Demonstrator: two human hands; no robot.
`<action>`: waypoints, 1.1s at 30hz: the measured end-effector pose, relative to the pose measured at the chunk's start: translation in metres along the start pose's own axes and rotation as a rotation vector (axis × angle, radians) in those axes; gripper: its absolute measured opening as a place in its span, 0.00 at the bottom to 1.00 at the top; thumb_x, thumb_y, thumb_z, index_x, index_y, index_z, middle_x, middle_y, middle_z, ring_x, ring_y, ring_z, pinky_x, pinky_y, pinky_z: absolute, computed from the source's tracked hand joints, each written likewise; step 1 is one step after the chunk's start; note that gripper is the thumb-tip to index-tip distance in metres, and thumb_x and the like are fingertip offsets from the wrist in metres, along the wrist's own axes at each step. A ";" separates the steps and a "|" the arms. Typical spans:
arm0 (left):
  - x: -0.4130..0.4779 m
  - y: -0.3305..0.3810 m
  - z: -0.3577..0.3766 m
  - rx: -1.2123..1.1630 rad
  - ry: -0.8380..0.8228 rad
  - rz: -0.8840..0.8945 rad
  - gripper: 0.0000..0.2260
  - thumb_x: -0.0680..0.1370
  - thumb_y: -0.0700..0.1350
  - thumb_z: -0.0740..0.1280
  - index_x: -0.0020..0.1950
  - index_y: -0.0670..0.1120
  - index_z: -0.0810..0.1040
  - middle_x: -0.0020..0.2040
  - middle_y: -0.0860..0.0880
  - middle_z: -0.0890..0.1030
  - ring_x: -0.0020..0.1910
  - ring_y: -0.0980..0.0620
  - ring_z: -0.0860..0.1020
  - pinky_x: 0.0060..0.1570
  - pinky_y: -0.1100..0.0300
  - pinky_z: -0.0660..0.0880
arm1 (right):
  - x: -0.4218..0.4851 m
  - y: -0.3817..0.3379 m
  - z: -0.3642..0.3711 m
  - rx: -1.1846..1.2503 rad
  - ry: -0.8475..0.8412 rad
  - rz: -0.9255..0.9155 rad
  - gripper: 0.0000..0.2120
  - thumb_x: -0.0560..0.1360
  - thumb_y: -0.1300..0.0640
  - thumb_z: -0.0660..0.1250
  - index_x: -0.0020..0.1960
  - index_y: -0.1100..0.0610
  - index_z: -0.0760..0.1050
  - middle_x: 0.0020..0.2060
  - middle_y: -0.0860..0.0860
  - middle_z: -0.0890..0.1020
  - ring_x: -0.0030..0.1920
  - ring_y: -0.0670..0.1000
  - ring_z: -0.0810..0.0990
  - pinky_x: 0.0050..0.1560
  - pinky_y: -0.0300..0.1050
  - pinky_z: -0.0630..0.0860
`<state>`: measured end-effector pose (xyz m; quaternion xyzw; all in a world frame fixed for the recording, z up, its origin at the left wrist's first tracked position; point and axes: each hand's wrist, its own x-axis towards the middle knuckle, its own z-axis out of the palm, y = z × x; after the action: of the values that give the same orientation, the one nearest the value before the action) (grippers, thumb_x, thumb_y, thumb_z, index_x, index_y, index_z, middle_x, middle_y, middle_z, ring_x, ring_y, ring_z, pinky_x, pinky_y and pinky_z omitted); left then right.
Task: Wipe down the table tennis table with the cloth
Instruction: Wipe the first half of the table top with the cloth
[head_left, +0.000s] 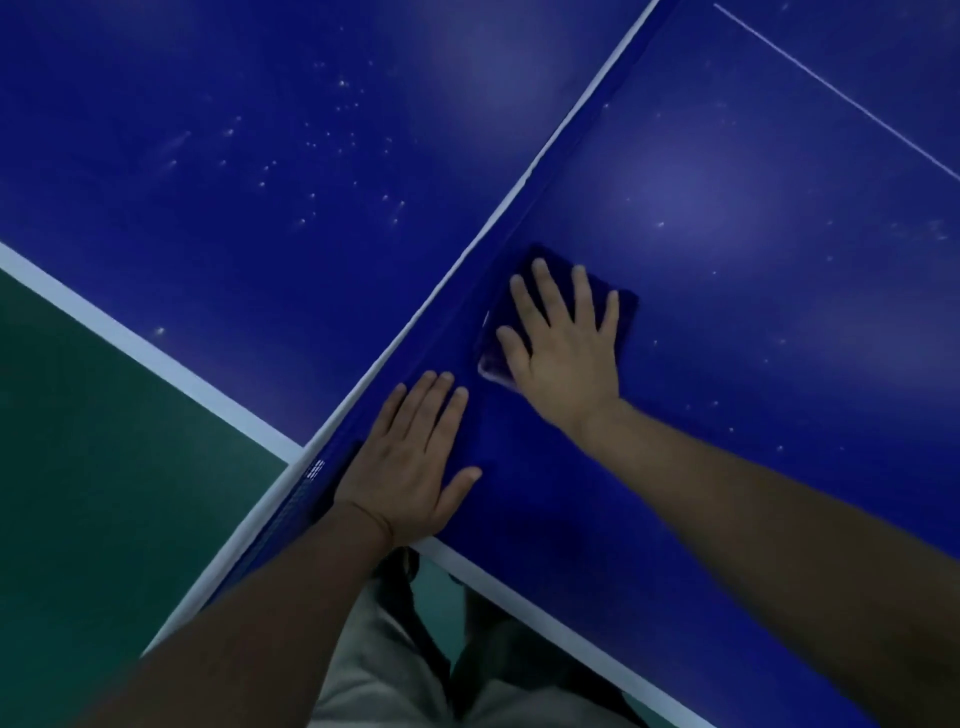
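The blue table tennis table (753, 249) fills most of the head view, split by the net (498, 218) with its white top band running diagonally. A dark blue folded cloth (626, 312) lies on the near half beside the net. My right hand (563, 345) presses flat on the cloth, fingers spread. My left hand (410, 462) rests flat on the bare table surface near the net's end and the table's white side edge, holding nothing.
White specks dot the far half of the table (291, 156). Green floor (93, 441) lies to the left. A thin white centre line (831, 85) crosses the near half. My legs in light trousers (384, 670) stand against the table edge.
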<state>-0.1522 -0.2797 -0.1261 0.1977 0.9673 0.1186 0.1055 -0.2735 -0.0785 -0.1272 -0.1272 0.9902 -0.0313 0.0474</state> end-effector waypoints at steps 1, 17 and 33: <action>-0.006 0.001 0.001 -0.019 0.017 0.002 0.35 0.83 0.63 0.47 0.80 0.38 0.54 0.79 0.36 0.58 0.79 0.40 0.56 0.77 0.43 0.51 | -0.021 -0.007 0.004 0.005 0.011 -0.035 0.29 0.83 0.37 0.47 0.81 0.48 0.57 0.82 0.48 0.54 0.81 0.61 0.49 0.75 0.73 0.48; 0.000 0.006 0.010 -0.216 0.129 -0.062 0.25 0.83 0.54 0.53 0.75 0.41 0.66 0.78 0.38 0.62 0.79 0.40 0.57 0.79 0.45 0.48 | 0.012 -0.007 0.002 0.008 0.028 0.108 0.29 0.83 0.38 0.47 0.81 0.46 0.55 0.82 0.49 0.53 0.80 0.63 0.49 0.73 0.75 0.48; 0.071 -0.002 -0.006 -0.215 0.114 -0.031 0.25 0.83 0.53 0.54 0.76 0.40 0.65 0.78 0.39 0.62 0.80 0.42 0.55 0.78 0.44 0.53 | 0.056 0.025 -0.002 -0.002 0.070 0.159 0.27 0.83 0.40 0.49 0.81 0.44 0.57 0.82 0.48 0.54 0.80 0.61 0.51 0.75 0.73 0.48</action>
<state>-0.2185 -0.2540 -0.1320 0.1633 0.9564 0.2312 0.0726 -0.3336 -0.0684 -0.1317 -0.0473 0.9983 -0.0310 0.0151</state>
